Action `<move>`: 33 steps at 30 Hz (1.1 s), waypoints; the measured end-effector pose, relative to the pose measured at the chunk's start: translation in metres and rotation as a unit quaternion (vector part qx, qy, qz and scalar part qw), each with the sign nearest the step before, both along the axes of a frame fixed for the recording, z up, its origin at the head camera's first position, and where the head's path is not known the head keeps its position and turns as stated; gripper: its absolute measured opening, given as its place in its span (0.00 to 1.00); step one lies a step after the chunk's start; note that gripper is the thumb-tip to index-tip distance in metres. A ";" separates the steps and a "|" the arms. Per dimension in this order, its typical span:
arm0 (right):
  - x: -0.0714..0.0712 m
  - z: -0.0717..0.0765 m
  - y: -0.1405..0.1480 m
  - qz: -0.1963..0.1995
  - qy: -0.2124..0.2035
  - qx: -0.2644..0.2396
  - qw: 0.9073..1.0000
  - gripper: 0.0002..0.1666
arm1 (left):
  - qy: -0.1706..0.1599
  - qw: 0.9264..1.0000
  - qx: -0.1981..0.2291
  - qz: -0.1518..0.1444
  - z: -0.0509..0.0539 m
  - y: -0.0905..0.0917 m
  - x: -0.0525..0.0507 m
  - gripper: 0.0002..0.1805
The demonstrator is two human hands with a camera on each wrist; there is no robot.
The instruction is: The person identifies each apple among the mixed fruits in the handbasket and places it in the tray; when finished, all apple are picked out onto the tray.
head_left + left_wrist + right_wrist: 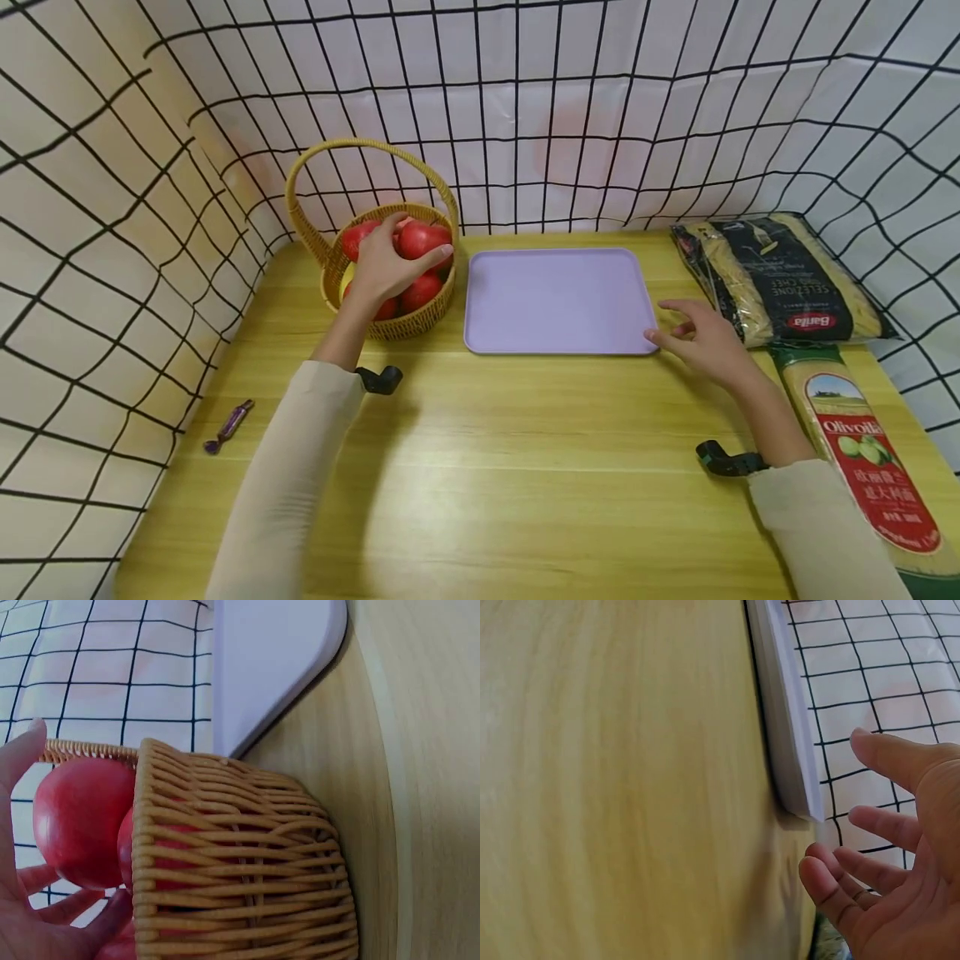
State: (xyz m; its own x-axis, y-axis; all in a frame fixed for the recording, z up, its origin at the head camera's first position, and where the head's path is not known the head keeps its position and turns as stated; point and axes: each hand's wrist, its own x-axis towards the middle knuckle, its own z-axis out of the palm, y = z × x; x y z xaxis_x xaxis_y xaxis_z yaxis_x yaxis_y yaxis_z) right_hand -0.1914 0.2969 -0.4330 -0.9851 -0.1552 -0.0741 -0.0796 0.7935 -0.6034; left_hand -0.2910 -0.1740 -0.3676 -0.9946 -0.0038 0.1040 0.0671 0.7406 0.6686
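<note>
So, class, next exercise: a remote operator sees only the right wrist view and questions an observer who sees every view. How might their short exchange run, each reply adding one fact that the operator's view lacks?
Operator: I see the right hand by the lavender tray. Where is the left hand?
Observer: At the woven basket, with its thumb and fingers to either side of a red fruit.
Operator: And what lies to the left of the left sleeve?
Observer: A purple-wrapped candy, on the wooden table.
</note>
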 end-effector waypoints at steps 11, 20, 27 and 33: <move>-0.001 -0.020 0.001 -0.010 0.012 -0.075 0.997 0.37 | -0.008 1.000 -0.012 0.014 0.000 0.008 -0.001 0.56; -0.001 -0.030 0.001 -0.009 0.022 -0.105 0.994 0.34 | -0.010 1.000 -0.016 0.021 -0.002 0.010 -0.002 0.52; -0.004 -0.032 0.005 -0.002 0.033 -0.117 0.993 0.32 | -0.006 1.000 -0.006 0.022 -0.001 0.013 -0.004 0.50; -0.006 -0.034 0.003 -0.006 0.033 -0.118 0.992 0.31 | -0.002 0.999 0.002 0.035 -0.001 0.011 -0.001 0.49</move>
State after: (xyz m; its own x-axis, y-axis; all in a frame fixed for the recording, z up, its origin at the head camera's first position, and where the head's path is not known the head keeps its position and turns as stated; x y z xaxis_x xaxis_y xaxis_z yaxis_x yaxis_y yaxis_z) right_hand -0.1978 0.2997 -0.4671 -0.9884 -0.1492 0.0280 -0.1170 0.6314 -0.7666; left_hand -0.2920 -0.1627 -0.3686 -0.9923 -0.0739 0.0989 0.0116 0.7414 0.6710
